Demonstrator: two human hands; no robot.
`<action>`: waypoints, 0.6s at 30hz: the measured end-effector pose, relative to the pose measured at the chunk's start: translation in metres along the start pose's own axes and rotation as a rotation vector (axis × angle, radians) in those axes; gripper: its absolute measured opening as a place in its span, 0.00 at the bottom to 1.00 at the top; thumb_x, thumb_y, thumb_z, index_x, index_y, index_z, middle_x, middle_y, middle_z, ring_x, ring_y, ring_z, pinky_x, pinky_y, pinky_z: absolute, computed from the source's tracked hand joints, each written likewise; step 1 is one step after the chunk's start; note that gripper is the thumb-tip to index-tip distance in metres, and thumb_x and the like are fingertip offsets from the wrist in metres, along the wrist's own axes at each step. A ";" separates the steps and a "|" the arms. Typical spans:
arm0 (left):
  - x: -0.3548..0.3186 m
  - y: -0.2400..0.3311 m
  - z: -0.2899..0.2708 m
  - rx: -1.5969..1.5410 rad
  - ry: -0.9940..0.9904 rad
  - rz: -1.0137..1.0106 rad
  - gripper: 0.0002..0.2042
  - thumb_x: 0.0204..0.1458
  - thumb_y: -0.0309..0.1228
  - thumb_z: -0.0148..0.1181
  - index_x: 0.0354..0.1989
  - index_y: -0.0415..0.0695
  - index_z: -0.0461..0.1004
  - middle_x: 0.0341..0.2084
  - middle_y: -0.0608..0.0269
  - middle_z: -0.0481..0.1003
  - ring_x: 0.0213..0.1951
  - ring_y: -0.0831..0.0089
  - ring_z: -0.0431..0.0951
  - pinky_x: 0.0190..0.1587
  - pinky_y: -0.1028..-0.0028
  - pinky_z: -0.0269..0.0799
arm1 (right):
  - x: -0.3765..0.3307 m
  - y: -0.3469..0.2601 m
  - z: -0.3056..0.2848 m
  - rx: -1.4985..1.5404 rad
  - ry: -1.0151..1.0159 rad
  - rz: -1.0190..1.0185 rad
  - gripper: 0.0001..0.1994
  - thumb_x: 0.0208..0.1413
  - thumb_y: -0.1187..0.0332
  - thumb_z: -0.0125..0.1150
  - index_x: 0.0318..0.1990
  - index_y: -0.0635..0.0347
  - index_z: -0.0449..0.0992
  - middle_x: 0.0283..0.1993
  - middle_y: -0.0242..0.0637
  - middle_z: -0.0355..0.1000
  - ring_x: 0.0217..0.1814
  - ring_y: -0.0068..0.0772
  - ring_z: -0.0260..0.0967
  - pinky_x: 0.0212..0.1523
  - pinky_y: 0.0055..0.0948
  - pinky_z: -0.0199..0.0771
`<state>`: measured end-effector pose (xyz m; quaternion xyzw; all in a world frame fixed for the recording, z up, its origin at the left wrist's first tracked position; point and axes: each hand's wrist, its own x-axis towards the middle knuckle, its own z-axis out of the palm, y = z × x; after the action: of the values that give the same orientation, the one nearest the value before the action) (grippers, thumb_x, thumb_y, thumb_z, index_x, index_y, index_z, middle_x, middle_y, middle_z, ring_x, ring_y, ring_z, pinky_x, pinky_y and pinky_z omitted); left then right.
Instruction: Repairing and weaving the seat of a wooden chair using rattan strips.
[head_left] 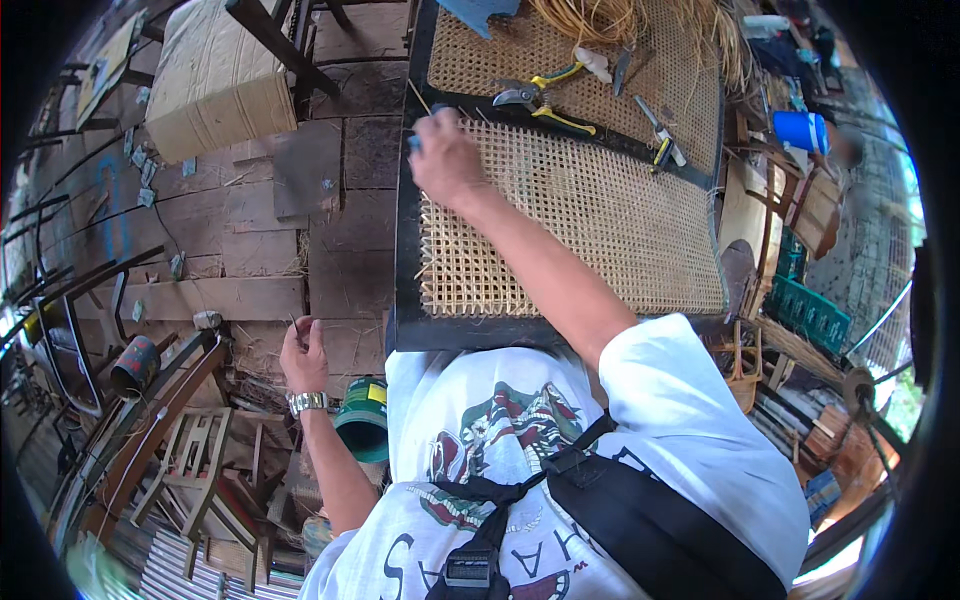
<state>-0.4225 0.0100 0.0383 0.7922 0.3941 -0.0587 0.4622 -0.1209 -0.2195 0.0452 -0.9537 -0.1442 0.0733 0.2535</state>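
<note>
A black wooden frame [408,250] with a woven cane panel [600,220] lies in front of me. My right hand [445,158] reaches across to the panel's far left corner, its fingers closed on a small blue-tipped tool [415,143] at the weave's edge. My left hand [303,355], with a metal watch on the wrist, hangs off the frame's left side over the plank floor, fingers pinched on a thin cane strand [294,324]. Yellow-handled pliers [545,98] lie on the frame's crossbar just right of my right hand.
A second cane panel [500,55] beyond holds loose cane strands [600,15] and small hand tools [660,135]. A cardboard box [215,80] sits far left, a green bucket [365,420] by my left arm, a blue cup [800,130] and green crates [810,310] right.
</note>
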 end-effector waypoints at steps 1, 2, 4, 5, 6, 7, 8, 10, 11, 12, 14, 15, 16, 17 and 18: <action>-0.001 -0.001 -0.002 0.032 0.013 0.040 0.14 0.61 0.36 0.65 0.47 0.39 0.79 0.35 0.61 0.82 0.37 0.74 0.79 0.44 0.71 0.74 | 0.002 -0.007 -0.004 0.070 -0.075 -0.087 0.15 0.56 0.65 0.62 0.50 0.58 0.74 0.50 0.46 0.68 0.49 0.49 0.76 0.52 0.45 0.79; -0.003 -0.002 -0.004 0.065 0.023 0.076 0.14 0.61 0.37 0.65 0.47 0.40 0.79 0.36 0.59 0.82 0.38 0.72 0.79 0.45 0.71 0.74 | 0.004 -0.011 -0.007 0.158 -0.161 -0.210 0.15 0.56 0.64 0.64 0.49 0.56 0.76 0.49 0.42 0.70 0.50 0.45 0.76 0.52 0.43 0.79; -0.011 -0.008 -0.007 0.067 0.048 0.056 0.14 0.61 0.36 0.65 0.47 0.39 0.79 0.36 0.59 0.82 0.37 0.72 0.79 0.44 0.71 0.74 | 0.014 0.002 -0.022 0.230 -0.240 -0.339 0.17 0.53 0.61 0.67 0.49 0.54 0.77 0.51 0.44 0.71 0.51 0.49 0.75 0.56 0.44 0.77; -0.017 -0.014 -0.009 0.076 0.076 0.041 0.13 0.60 0.35 0.64 0.46 0.38 0.79 0.35 0.59 0.82 0.36 0.73 0.79 0.43 0.71 0.75 | 0.022 0.013 -0.029 0.241 -0.150 -0.364 0.17 0.53 0.60 0.67 0.48 0.55 0.78 0.51 0.42 0.74 0.53 0.47 0.74 0.56 0.42 0.75; -0.025 -0.020 -0.010 0.075 0.079 0.034 0.13 0.60 0.35 0.64 0.46 0.38 0.79 0.35 0.59 0.82 0.36 0.73 0.79 0.43 0.71 0.75 | 0.030 0.025 -0.036 0.205 -0.071 -0.362 0.17 0.52 0.63 0.66 0.50 0.55 0.77 0.52 0.42 0.74 0.54 0.49 0.73 0.57 0.41 0.74; -0.030 -0.026 -0.011 0.096 0.078 0.008 0.13 0.60 0.35 0.64 0.46 0.38 0.79 0.35 0.59 0.82 0.37 0.72 0.79 0.43 0.71 0.75 | 0.035 0.033 -0.038 0.088 -0.001 -0.417 0.17 0.52 0.65 0.64 0.50 0.56 0.77 0.51 0.43 0.74 0.53 0.50 0.72 0.57 0.41 0.73; -0.035 -0.034 -0.010 0.115 0.081 -0.015 0.13 0.60 0.35 0.64 0.46 0.37 0.79 0.35 0.58 0.82 0.37 0.72 0.79 0.43 0.71 0.75 | 0.037 0.040 -0.040 -0.056 0.036 -0.368 0.18 0.51 0.67 0.63 0.51 0.57 0.77 0.50 0.43 0.75 0.53 0.50 0.72 0.57 0.41 0.73; -0.048 -0.051 -0.007 0.068 0.083 -0.015 0.13 0.60 0.36 0.64 0.45 0.37 0.79 0.36 0.57 0.82 0.38 0.71 0.80 0.43 0.70 0.75 | 0.023 0.039 -0.037 -0.080 -0.038 -0.507 0.18 0.50 0.71 0.62 0.51 0.58 0.76 0.49 0.44 0.75 0.53 0.49 0.73 0.56 0.41 0.74; -0.056 -0.060 -0.005 0.087 0.079 -0.038 0.13 0.60 0.36 0.64 0.44 0.37 0.79 0.35 0.57 0.82 0.37 0.71 0.80 0.43 0.70 0.75 | 0.011 0.035 -0.036 -0.163 -0.208 -0.523 0.19 0.49 0.74 0.61 0.52 0.60 0.76 0.47 0.44 0.74 0.53 0.48 0.73 0.55 0.42 0.75; -0.066 -0.070 -0.001 0.108 0.073 -0.064 0.13 0.60 0.36 0.64 0.44 0.37 0.79 0.35 0.56 0.82 0.37 0.70 0.80 0.43 0.70 0.75 | -0.009 0.027 -0.036 -0.122 -0.148 -0.574 0.19 0.49 0.74 0.61 0.52 0.60 0.76 0.47 0.44 0.74 0.53 0.48 0.73 0.55 0.42 0.75; -0.088 -0.090 0.007 0.108 0.095 -0.091 0.13 0.60 0.35 0.64 0.44 0.38 0.79 0.34 0.55 0.82 0.37 0.68 0.81 0.43 0.69 0.75 | -0.055 0.012 -0.044 0.134 -0.285 -0.699 0.20 0.49 0.76 0.59 0.53 0.59 0.76 0.48 0.44 0.74 0.53 0.48 0.74 0.56 0.42 0.75; -0.101 -0.100 0.013 0.116 0.104 -0.101 0.13 0.60 0.36 0.64 0.43 0.37 0.79 0.34 0.54 0.82 0.37 0.67 0.81 0.44 0.68 0.75 | -0.067 0.008 -0.051 0.138 -0.291 -0.701 0.20 0.49 0.76 0.59 0.53 0.59 0.76 0.48 0.44 0.74 0.53 0.48 0.74 0.56 0.42 0.75; -0.114 -0.110 0.018 0.124 0.112 -0.110 0.13 0.60 0.36 0.64 0.43 0.37 0.79 0.34 0.54 0.82 0.37 0.66 0.81 0.44 0.67 0.76 | -0.075 0.008 -0.061 0.305 -0.366 -0.739 0.20 0.50 0.76 0.59 0.53 0.59 0.75 0.48 0.44 0.74 0.52 0.48 0.74 0.56 0.42 0.75; -0.127 -0.119 0.025 0.146 0.112 -0.132 0.14 0.60 0.38 0.64 0.43 0.37 0.79 0.35 0.54 0.82 0.37 0.65 0.82 0.45 0.66 0.75 | -0.079 0.012 -0.071 0.507 -0.413 -0.849 0.19 0.51 0.76 0.59 0.53 0.60 0.75 0.49 0.43 0.74 0.52 0.48 0.75 0.56 0.42 0.76; -0.140 -0.128 0.031 0.163 0.122 -0.139 0.14 0.60 0.38 0.64 0.43 0.37 0.79 0.35 0.54 0.82 0.37 0.65 0.82 0.45 0.66 0.75 | -0.076 0.018 -0.082 0.480 -0.434 -0.782 0.19 0.51 0.76 0.59 0.53 0.60 0.75 0.49 0.43 0.74 0.52 0.48 0.75 0.56 0.42 0.76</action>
<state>-0.5964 -0.0606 -0.0029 0.7999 0.4695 -0.0743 0.3663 -0.1708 -0.2962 0.1114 -0.7060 -0.5190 0.2003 0.4384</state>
